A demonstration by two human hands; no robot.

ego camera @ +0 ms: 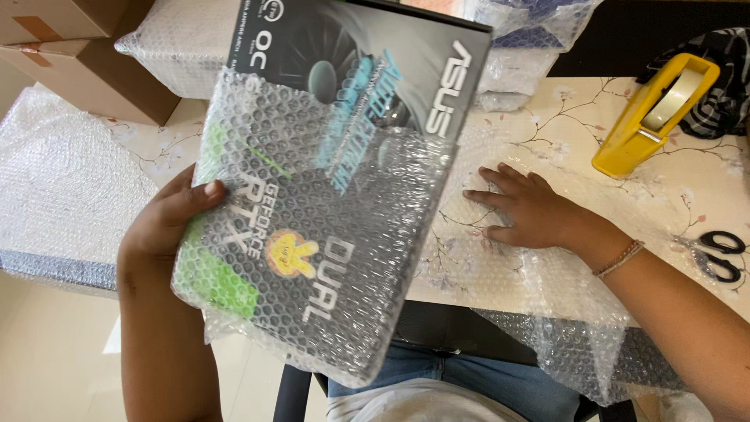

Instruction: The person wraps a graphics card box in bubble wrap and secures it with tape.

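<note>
Left hand (168, 223) grips the box's (328, 187) edge, thumb over its bubble wrap (312, 312). Right hand (527, 211) lies flat, fingers spread, on table wrap (547, 305) beside the box.

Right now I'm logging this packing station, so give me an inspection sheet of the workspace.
Surface: floral table, partly under a bubble wrap sheet.
Job's things: dark product box, partly bubble-wrapped, held tilted.
Clutter: yellow tape dispenser; black scissors; wrapped parcels; cardboard boxes.
Grippers: left hand grips the box edge; right hand lies flat on the sheet.
Cables: nothing seen.
Surroundings: pale floor; dark chair.
</note>
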